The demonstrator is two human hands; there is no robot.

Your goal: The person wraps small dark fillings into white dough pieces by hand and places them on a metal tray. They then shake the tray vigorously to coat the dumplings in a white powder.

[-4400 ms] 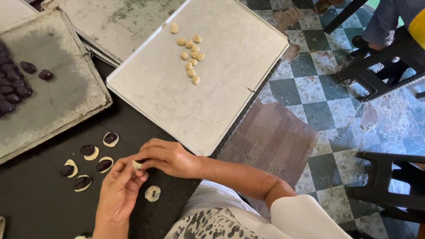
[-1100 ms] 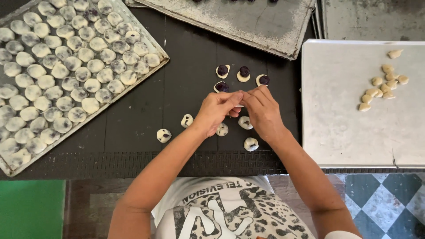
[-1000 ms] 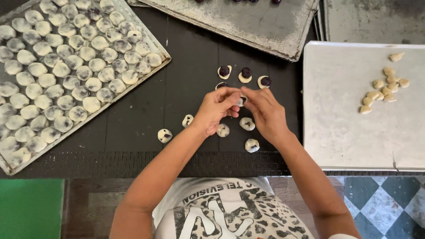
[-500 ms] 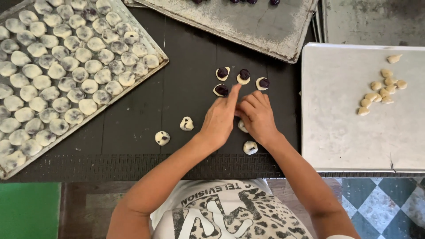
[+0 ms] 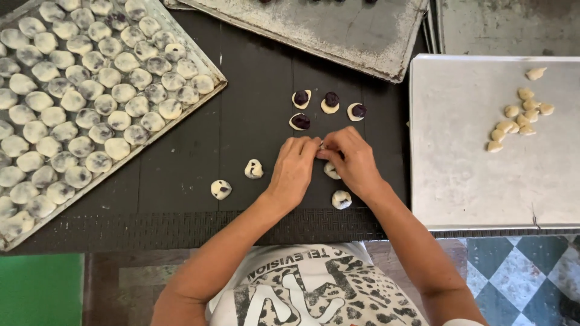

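Both hands, left hand (image 5: 294, 171) and right hand (image 5: 353, 160), pinched one dough piece (image 5: 322, 147) with fingers together on the counter (image 5: 254, 72), four open discs (image 5: 300, 122) left, the tray (image 5: 205, 90) nearly full.

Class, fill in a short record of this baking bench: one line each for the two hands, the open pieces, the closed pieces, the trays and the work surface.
left hand: fingers meet the right hand's over a small dough piece
right hand: pinching the same piece
open pieces: four dough rounds with dark filling
closed pieces: four loose dough balls around the hands
full tray: left, rows of dough balls
right tray: few pale dough lumps
work surface: dark mat
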